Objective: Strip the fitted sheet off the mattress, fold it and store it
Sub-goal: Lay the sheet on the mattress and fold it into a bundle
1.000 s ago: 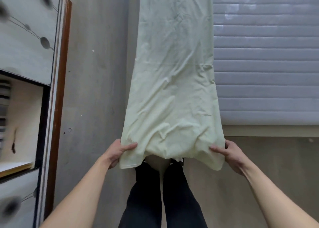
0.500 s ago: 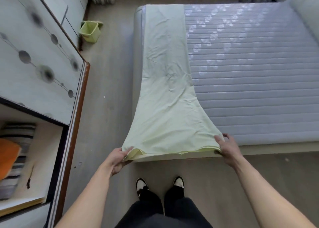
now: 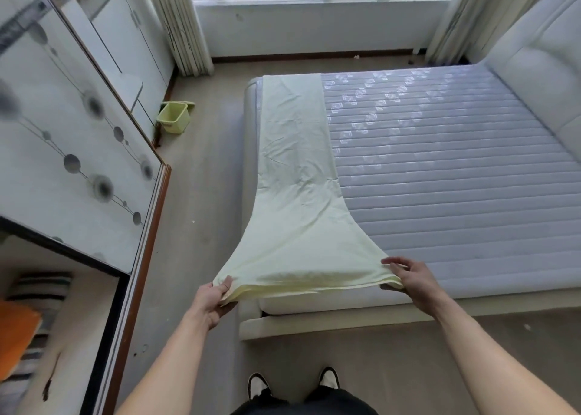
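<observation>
The mattress (image 3: 440, 169) lies bare across most of its quilted top, so the stripping is done and the work now looks to be in the folding stage. The fitted sheet (image 3: 298, 194), pale yellow-green, is already folded into a long narrow strip that runs down the foot-end edge of the mattress from the window side toward the person, its far part lying flat and its near part lifted off the bed and fanning wider toward the hands. Several layered edges show at the near end, which suggests more than one lengthwise fold is complete. To the left stands the wardrobe (image 3: 78, 150), its sliding door drawn aside on a compartment (image 3: 72, 326) holding striped and orange bedding, a likely place for storing. The left hand (image 3: 212, 301) pinches the near left corner of the strip between thumb and curled fingers; the right hand (image 3: 412, 281) holds the near right corner, thumb under and fingers over the edge. The next move, I judge, calls for carrying this end forward to meet the far end, halving the length, with both corners kept level and taut so the layers do not slip.
</observation>
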